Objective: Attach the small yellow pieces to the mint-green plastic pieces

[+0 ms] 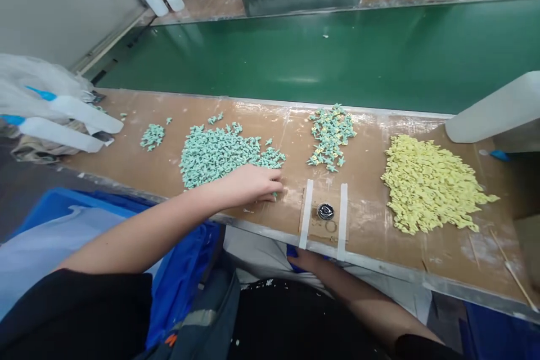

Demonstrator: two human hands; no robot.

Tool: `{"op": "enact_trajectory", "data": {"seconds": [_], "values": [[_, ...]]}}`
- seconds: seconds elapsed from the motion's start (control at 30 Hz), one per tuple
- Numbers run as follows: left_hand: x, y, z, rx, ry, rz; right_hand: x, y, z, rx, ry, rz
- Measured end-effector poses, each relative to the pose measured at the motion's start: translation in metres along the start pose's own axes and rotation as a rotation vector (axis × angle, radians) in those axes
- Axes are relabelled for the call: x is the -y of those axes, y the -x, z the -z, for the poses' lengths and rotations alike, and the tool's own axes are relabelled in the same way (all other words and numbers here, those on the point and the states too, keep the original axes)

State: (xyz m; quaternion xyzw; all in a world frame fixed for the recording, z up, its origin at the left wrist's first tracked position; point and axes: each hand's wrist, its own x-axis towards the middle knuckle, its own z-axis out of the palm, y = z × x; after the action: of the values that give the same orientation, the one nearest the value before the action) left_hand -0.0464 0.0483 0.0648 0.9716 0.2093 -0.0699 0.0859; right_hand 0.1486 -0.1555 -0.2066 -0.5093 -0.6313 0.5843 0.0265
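Head view: a green belt runs across the far side, and a brown bench lies along its near edge. On the bench, to the right, spreads a yellow pile of small moulded pieces. Left of middle lies a teal pile of similar pieces, nearly as wide. A white container lies at the bench's right end, and two white bottles with blue tips lie at its left end. Between the two big piles, near the belt, sits a mixed pile of teal and yellow pieces.

The left hand rests palm down at the near right edge of the teal pile, its fingers bent onto the outermost pieces. I cannot tell whether they pinch one. The right hand is below the bench's front edge, mostly hidden, so I cannot tell whether it is open or closed.

A small pile of teal pieces lies left of the big one. Two tape strips run to the front edge, and a black disc sits between them, just right of the left hand.
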Motion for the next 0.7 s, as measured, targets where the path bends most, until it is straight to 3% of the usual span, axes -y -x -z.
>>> {"op": "enact_trajectory", "data": {"seconds": [0.1, 0.2, 0.27, 0.3, 0.37, 0.43, 0.5, 0.57, 0.63, 0.7], "values": [[0.003, 0.001, -0.007, 0.043, -0.039, 0.046, 0.021, 0.039, 0.031, 0.012, -0.064, 0.056], [0.006, -0.001, -0.008, 0.074, -0.05, 0.098, 0.055, 0.11, 0.056, 0.242, -0.266, 0.423], [0.003, -0.003, -0.006, 0.099, -0.077, 0.116, 0.077, 0.158, 0.056, 0.414, -0.233, 0.647], [0.001, -0.004, -0.004, 0.113, -0.1, 0.119, 0.086, 0.176, 0.05, 0.389, -0.179, 0.686], [-0.005, -0.006, -0.002, 0.136, -0.155, 0.115, 0.099, 0.196, 0.038, 0.211, -0.071, 0.726], [-0.012, -0.008, -0.001, 0.132, -0.21, 0.102, 0.106, 0.198, 0.035, -0.118, 0.046, 0.731], [-0.016, -0.01, -0.002, 0.088, -0.249, 0.086, 0.112, 0.194, 0.051, -0.48, 0.212, 0.68], [-0.019, -0.01, -0.004, -0.01, -0.248, 0.06, 0.12, 0.193, 0.078, -0.702, 0.346, 0.633], [-0.024, -0.008, -0.01, -0.169, -0.189, 0.039, 0.127, 0.197, 0.098, -0.83, 0.415, 0.661], [-0.033, -0.006, -0.02, -0.37, -0.078, 0.057, 0.129, 0.2, 0.1, -0.912, 0.391, 0.716]]}}
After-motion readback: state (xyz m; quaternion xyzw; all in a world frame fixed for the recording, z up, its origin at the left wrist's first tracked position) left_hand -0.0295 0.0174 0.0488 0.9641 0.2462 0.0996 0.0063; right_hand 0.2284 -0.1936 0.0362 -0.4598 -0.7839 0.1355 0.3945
